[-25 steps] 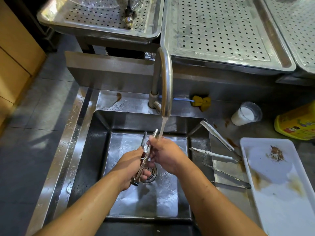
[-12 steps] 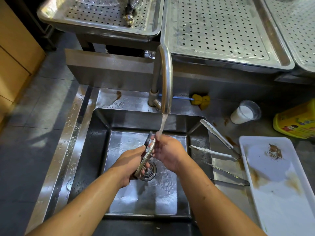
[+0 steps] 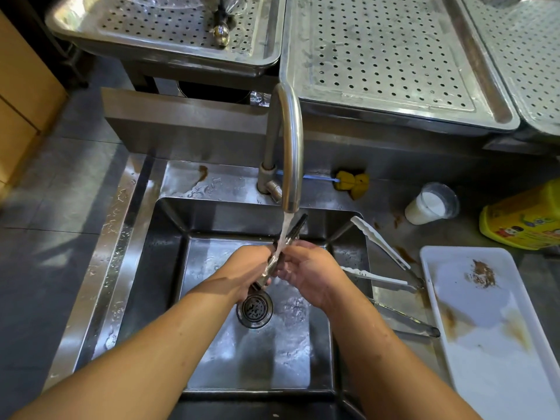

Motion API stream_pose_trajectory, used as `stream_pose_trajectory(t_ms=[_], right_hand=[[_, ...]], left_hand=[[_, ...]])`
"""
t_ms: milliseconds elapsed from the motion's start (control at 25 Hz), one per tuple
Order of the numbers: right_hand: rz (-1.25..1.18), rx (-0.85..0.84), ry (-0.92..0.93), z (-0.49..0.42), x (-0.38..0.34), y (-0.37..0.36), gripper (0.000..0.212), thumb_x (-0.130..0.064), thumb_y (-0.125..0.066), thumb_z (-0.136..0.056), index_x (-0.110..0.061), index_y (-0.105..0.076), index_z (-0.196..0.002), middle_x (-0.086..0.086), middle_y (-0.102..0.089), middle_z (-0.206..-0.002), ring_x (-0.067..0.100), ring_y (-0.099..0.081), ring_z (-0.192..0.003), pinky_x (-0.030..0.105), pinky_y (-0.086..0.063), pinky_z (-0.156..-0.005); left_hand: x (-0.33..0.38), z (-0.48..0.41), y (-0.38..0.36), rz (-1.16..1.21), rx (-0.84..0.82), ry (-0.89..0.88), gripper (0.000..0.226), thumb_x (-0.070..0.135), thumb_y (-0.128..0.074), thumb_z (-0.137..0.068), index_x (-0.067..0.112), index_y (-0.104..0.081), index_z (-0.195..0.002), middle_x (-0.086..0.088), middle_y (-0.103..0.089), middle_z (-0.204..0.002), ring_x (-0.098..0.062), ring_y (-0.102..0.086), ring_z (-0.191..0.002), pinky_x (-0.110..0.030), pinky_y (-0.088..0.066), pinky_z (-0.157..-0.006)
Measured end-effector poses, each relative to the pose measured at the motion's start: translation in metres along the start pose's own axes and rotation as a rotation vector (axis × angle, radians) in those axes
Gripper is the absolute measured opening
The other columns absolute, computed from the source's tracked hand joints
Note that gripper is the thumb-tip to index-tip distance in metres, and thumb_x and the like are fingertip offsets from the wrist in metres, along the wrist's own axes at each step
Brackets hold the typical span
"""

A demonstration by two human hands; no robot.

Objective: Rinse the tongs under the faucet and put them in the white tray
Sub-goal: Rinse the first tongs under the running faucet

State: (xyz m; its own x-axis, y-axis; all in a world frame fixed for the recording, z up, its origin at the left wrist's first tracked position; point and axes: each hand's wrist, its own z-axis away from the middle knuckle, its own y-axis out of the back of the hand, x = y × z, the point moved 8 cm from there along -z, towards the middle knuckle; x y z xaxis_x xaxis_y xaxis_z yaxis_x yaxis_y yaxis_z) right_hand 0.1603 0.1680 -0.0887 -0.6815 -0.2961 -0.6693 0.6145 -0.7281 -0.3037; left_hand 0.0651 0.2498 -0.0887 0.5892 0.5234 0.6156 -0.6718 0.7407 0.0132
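Note:
Over the steel sink [image 3: 169,268], both hands hold a pair of metal tongs [image 3: 292,234] with dark tips, tilted up toward the back. My left hand [image 3: 242,271] grips the lower end. My right hand [image 3: 306,274] closes around the middle. Water runs from the curved faucet [image 3: 289,140] onto the tongs right between my hands. The white tray [image 3: 497,328], stained with brown smears and crumbs, lies on the counter to the right. It holds no tongs.
Two more tongs lie on the counter between sink and tray: a white-tipped pair [image 3: 381,247] and a steel pair [image 3: 403,322]. A cup of white liquid [image 3: 430,207], a yellow container [image 3: 521,222] and a yellow brush [image 3: 351,181] stand behind. Perforated steel trays [image 3: 378,56] sit at the back.
The tongs and both hands have shifted up and back, so the stream now hits the middle of the tongs. My right hand has slid down along them.

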Motion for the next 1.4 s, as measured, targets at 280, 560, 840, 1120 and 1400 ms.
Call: stream_pose_trajectory(t_ms=[280,560,840,1120,1400], right_hand=[[0.141,0.143,-0.062,-0.015,0.011,0.014,0.022,-0.022,-0.061,-0.102,0.000,-0.066,-0.106,0.008,-0.069,-0.064,0.019,-0.063,-0.050,0.030,-0.050,-0.048],[0.140,0.173,-0.118,-0.007,0.043,-0.002,0.029,-0.030,-0.051,-0.106,-0.010,-0.066,-0.092,0.009,-0.065,-0.070,0.019,-0.061,-0.050,0.028,-0.050,-0.045],[0.268,0.083,-0.070,0.015,0.052,-0.022,0.010,-0.017,-0.058,-0.102,-0.008,-0.062,-0.100,0.013,-0.062,-0.079,0.027,-0.062,-0.064,0.040,-0.054,-0.057],[0.357,0.122,0.031,0.035,0.037,-0.005,0.025,-0.028,-0.051,-0.106,-0.007,-0.063,-0.102,0.002,-0.068,-0.074,0.016,-0.065,-0.068,0.036,-0.055,-0.066],[0.467,0.217,0.114,0.036,0.022,0.018,0.015,-0.033,-0.052,-0.106,-0.022,-0.061,-0.103,-0.012,-0.062,-0.071,0.001,-0.055,-0.058,0.023,-0.044,-0.060]], left_hand=[[-0.007,-0.006,-0.005,-0.120,-0.080,0.008,0.033,0.033,-0.068,-0.094,0.015,-0.074,-0.066,0.004,-0.067,-0.051,-0.007,-0.054,-0.037,-0.016,-0.042,-0.041],[-0.062,0.013,0.027,-0.116,0.010,0.045,0.036,0.048,-0.059,-0.099,0.016,-0.072,-0.088,-0.007,-0.077,-0.074,-0.020,-0.067,-0.057,-0.023,-0.047,-0.049],[-0.070,0.024,0.039,-0.258,0.071,0.013,0.021,0.033,-0.064,-0.081,0.013,-0.072,-0.080,-0.004,-0.076,-0.074,-0.018,-0.064,-0.059,-0.023,-0.045,-0.049],[-0.021,-0.007,0.016,-0.201,-0.032,-0.053,0.022,0.023,-0.060,-0.096,0.004,-0.071,-0.091,-0.015,-0.073,-0.077,-0.027,-0.066,-0.053,-0.031,-0.052,-0.053],[-0.006,-0.016,-0.011,-0.139,-0.158,-0.049,0.017,0.009,-0.064,-0.097,0.000,-0.070,-0.110,-0.016,-0.075,-0.090,-0.024,-0.071,-0.069,-0.036,-0.062,-0.064]])
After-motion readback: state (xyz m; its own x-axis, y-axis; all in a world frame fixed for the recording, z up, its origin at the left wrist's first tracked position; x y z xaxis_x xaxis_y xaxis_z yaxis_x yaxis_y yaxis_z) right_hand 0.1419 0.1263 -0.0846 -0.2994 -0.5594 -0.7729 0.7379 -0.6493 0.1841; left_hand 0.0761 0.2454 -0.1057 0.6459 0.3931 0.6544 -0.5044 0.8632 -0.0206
